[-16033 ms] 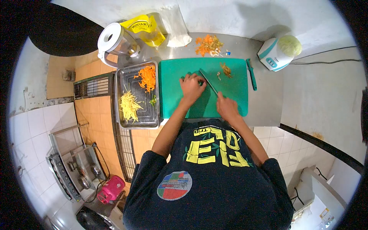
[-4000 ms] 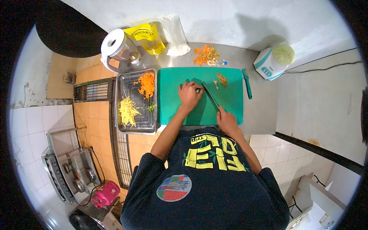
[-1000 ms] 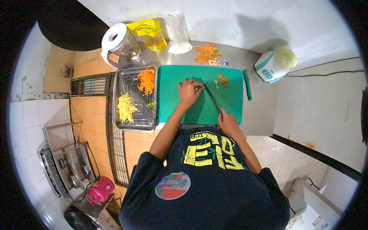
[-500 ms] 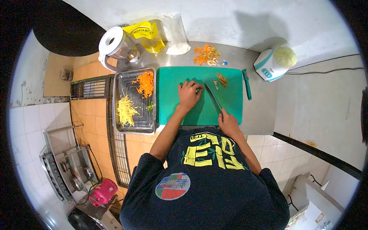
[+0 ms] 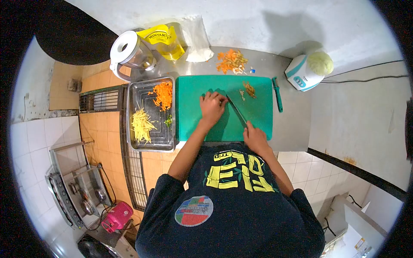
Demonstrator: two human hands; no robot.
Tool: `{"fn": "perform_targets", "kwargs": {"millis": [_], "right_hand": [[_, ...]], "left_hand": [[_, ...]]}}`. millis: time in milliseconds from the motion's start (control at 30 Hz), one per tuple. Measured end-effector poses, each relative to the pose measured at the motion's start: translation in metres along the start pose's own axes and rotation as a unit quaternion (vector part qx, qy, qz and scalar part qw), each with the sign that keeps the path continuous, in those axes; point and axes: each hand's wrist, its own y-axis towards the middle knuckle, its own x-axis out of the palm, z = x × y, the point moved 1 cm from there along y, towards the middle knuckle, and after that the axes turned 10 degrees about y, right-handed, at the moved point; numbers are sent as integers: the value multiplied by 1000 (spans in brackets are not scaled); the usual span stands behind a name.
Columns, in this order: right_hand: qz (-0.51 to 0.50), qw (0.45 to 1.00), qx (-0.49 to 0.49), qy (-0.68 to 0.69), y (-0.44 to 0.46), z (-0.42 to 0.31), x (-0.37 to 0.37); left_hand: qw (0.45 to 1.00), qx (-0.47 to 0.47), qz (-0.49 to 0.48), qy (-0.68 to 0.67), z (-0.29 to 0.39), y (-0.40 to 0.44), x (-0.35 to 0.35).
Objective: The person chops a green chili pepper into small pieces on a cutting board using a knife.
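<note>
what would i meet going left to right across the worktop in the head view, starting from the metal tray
metal tray, left hand, knife, right hand, peeler, white and teal blender base

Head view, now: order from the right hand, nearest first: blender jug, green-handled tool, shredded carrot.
From the right hand:
1. Green-handled tool: right of the board.
2. Shredded carrot: in the tray, left of the board.
3. Blender jug: far left, beyond the tray.
</note>
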Motion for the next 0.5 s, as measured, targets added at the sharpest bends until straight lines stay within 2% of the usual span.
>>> {"fn": "perform_targets", "kwargs": {"millis": [167, 500], "right_hand": [[25, 999, -35, -27, 4, 10, 15], [-18, 999, -19, -40, 0, 8, 4]], "left_hand": [[1000, -7, -9, -2, 1, -1, 2], [1000, -1, -15, 3, -4, 2, -2]]}}
